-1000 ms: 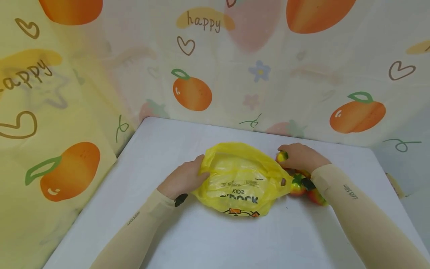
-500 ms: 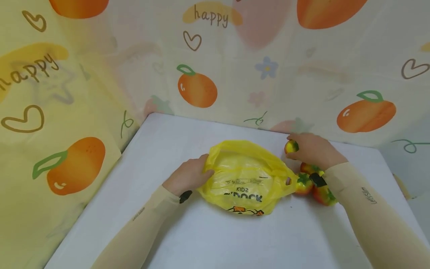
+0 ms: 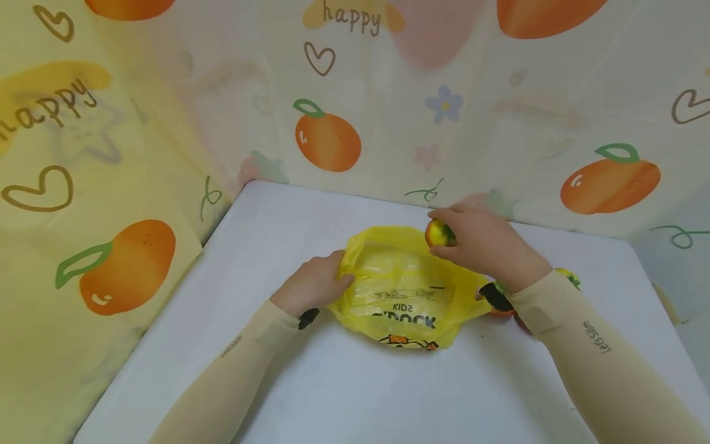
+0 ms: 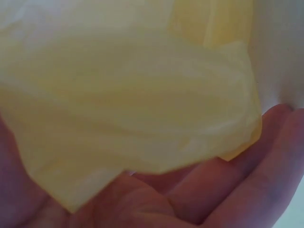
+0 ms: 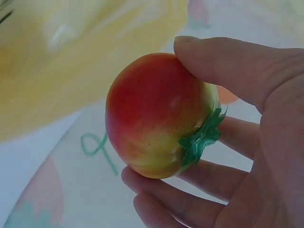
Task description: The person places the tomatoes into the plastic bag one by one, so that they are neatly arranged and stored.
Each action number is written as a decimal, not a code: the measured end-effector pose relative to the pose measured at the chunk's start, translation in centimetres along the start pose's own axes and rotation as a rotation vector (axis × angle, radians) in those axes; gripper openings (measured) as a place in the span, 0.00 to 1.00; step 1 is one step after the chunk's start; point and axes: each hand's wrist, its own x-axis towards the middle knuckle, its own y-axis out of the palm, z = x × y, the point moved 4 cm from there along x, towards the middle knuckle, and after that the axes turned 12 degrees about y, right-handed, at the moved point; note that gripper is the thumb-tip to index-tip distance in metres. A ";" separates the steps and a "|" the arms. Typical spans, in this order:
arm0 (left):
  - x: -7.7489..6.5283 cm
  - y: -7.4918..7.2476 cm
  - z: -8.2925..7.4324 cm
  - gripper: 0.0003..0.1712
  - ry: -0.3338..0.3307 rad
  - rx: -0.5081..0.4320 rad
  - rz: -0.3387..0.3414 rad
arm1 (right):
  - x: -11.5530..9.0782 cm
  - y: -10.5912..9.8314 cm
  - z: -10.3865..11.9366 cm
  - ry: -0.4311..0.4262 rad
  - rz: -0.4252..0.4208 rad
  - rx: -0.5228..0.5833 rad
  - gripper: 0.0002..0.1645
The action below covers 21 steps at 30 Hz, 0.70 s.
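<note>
A yellow plastic bag (image 3: 399, 283) printed "KIDS" lies on the white table with its mouth spread. At its left edge my left hand (image 3: 310, 283) grips the plastic; the left wrist view shows the yellow film (image 4: 133, 104) between thumb and fingers. My right hand (image 3: 488, 243) holds a toy tomato (image 3: 440, 234) over the bag's upper right rim. In the right wrist view that tomato (image 5: 156, 116) is red and yellow with a green leafy top, pinched between thumb and fingertips.
More toy tomatoes (image 3: 568, 277) lie right of the bag, partly hidden beneath the right wrist. The white table (image 3: 344, 394) meets a fruit-printed cloth backdrop (image 3: 383, 135) behind and at the left.
My right hand first lifted the tomato away from the other tomatoes, then carried it left to the bag's rim. The left hand keeps its grip on the bag.
</note>
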 end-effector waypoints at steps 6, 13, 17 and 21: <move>0.0 -0.1 -0.1 0.36 -0.002 -0.006 0.000 | 0.3 1.3 2.8 -0.027 0.026 0.008 0.41; 0.0 0.2 0.1 0.27 -0.013 -0.019 -0.012 | 0.9 3.8 5.8 -0.058 0.082 0.018 0.42; 0.0 -0.1 0.1 0.27 -0.006 -0.017 -0.021 | 1.3 4.9 7.0 -0.082 0.084 0.042 0.41; -0.1 -0.3 0.2 0.29 -0.004 -0.013 -0.029 | 1.8 5.9 7.9 -0.099 0.091 0.050 0.41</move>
